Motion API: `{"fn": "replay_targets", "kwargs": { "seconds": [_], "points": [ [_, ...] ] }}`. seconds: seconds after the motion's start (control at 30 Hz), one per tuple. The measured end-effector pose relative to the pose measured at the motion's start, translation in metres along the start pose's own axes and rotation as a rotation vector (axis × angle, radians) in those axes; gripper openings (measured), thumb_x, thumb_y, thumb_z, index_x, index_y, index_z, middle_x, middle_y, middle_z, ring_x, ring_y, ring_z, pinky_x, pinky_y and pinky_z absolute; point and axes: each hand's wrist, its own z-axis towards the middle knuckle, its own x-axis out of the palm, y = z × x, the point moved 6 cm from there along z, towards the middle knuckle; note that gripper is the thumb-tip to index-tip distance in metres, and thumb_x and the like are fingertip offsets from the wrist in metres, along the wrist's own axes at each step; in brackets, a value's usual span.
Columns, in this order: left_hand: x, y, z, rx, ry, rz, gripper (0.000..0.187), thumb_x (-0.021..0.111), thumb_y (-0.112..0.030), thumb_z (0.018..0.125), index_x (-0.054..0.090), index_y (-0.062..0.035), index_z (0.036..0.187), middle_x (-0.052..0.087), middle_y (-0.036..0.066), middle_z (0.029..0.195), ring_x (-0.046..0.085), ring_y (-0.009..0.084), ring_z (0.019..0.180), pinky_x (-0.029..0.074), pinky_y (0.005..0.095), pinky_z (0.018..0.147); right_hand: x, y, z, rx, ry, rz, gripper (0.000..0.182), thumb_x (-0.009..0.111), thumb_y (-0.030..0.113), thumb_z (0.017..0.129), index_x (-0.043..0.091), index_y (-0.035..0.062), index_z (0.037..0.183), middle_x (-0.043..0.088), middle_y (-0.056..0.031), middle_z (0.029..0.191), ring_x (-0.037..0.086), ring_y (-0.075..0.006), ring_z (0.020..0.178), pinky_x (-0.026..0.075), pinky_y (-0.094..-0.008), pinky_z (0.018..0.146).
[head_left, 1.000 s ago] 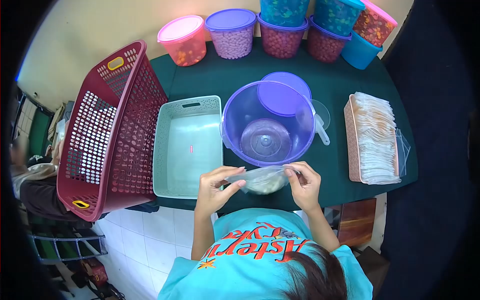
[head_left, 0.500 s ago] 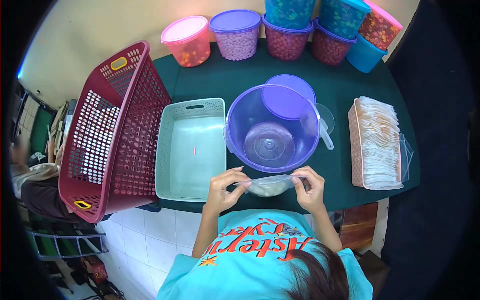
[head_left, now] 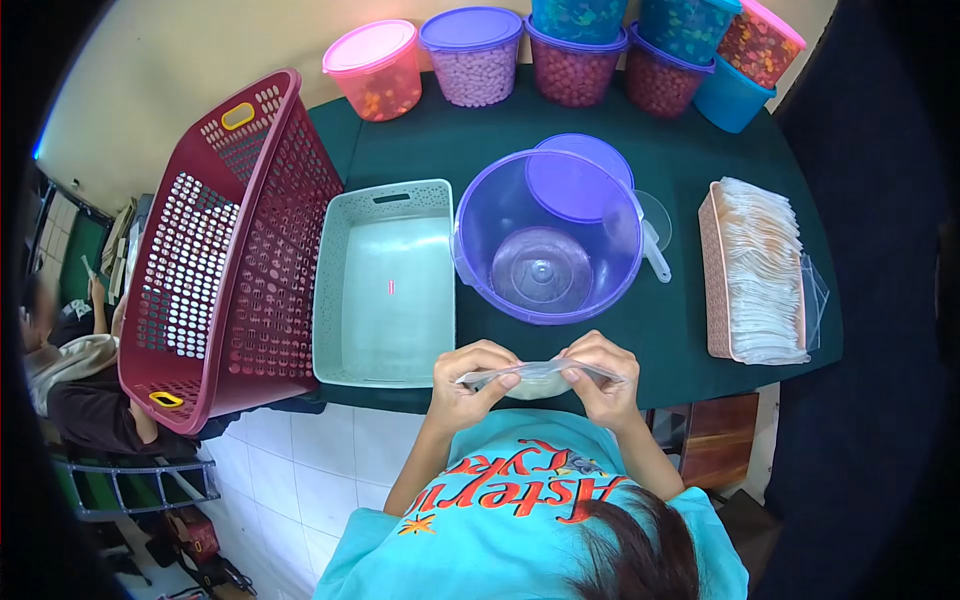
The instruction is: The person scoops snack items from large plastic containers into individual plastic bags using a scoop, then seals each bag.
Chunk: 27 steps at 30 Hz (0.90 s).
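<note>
My left hand [head_left: 474, 385] and my right hand [head_left: 601, 378] pinch the top edge of a clear plastic bag [head_left: 540, 383] with pale contents, near the table's front edge. Both thumbs lie on the near side of the bag, close to its middle. Just beyond the hands stands a large purple tub [head_left: 548, 237], with nothing visible inside. A round purple lid [head_left: 579, 178] is behind it. To the left sits a pale green basket [head_left: 390, 285] holding nothing but a small red mark on its bottom.
A tall maroon basket [head_left: 265, 240] stands left. At right, a pink basket [head_left: 713, 280] holds packed plastic bags [head_left: 760, 270]. A white-handled scoop [head_left: 655, 250] lies beside the tub. Lidded containers [head_left: 472, 60] line the back. Another person's arm [head_left: 98, 305] shows far left.
Both hands have moved closer together along the bag's top edge, and the bag's opening looks flatter. The other person's arm at far left is raised, holding something thin.
</note>
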Motion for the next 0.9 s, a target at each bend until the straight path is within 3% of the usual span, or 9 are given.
{"fn": "replay_targets", "kwargs": {
  "seconds": [0.13,0.27,0.43,0.67,0.73,0.9],
  "points": [
    [-0.001,-0.01,0.0,0.012,0.038,0.045,0.006,0.063,0.004,0.068,0.061,0.001,0.074,0.062,0.013,0.073,0.059,0.0158,0.064,0.046,0.024,0.054,0.005,0.008,0.002,-0.034,0.013,0.012,0.006,0.062,-0.002,0.068,0.061,0.0002,0.074,0.059,-0.0091,0.07,0.055,-0.0168,0.066,0.043,-0.0259,0.058],
    [-0.009,-0.021,-0.008,0.03,-0.069,0.094,0.006,0.064,0.002,0.067,0.059,0.0007,0.07,0.061,0.012,0.069,0.058,0.0194,0.064,0.045,0.0271,0.055,0.016,0.011,0.006,-0.028,0.085,0.07,0.01,0.064,-0.003,0.066,0.061,0.0006,0.075,0.06,-0.0088,0.07,0.056,-0.0165,0.063,0.044,-0.025,0.056],
    [-0.017,-0.033,-0.013,-0.051,-0.005,0.083,0.008,0.061,0.002,0.07,0.063,0.0015,0.078,0.063,0.011,0.075,0.059,0.018,0.066,0.046,0.0265,0.058,0.037,0.019,0.016,-0.034,0.155,0.101,0.014,0.066,-0.003,0.063,0.061,0.0011,0.075,0.06,-0.0084,0.07,0.056,-0.016,0.062,0.044,-0.0241,0.055],
    [-0.043,-0.046,-0.022,0.013,-0.081,0.128,0.014,0.06,0.001,0.07,0.063,0.0018,0.084,0.063,0.012,0.082,0.059,0.0211,0.074,0.047,0.03,0.064,0.065,0.03,0.026,-0.126,0.178,0.077,0.017,0.07,-0.002,0.061,0.062,0.0021,0.076,0.06,-0.0081,0.071,0.056,-0.0142,0.062,0.044,-0.0235,0.054],
    [-0.046,-0.054,-0.02,-0.018,0.033,0.029,0.019,0.059,-0.001,0.072,0.061,0.0017,0.09,0.061,0.014,0.089,0.058,0.0223,0.081,0.047,0.0309,0.069,0.074,0.034,0.032,-0.131,0.164,0.101,0.019,0.071,-0.002,0.06,0.061,0.0021,0.077,0.06,-0.0085,0.071,0.056,-0.0142,0.063,0.044,-0.0233,0.054],
    [-0.07,-0.073,-0.017,-0.023,0.09,0.036,0.028,0.061,-0.004,0.072,0.058,0.0006,0.1,0.058,0.015,0.099,0.057,0.0234,0.086,0.045,0.0312,0.075,0.102,0.039,0.047,-0.124,0.104,0.128,0.025,0.074,0.0,0.057,0.06,0.0005,0.078,0.059,-0.0102,0.072,0.057,-0.0139,0.063,0.044,-0.0224,0.055]
  ]
}}
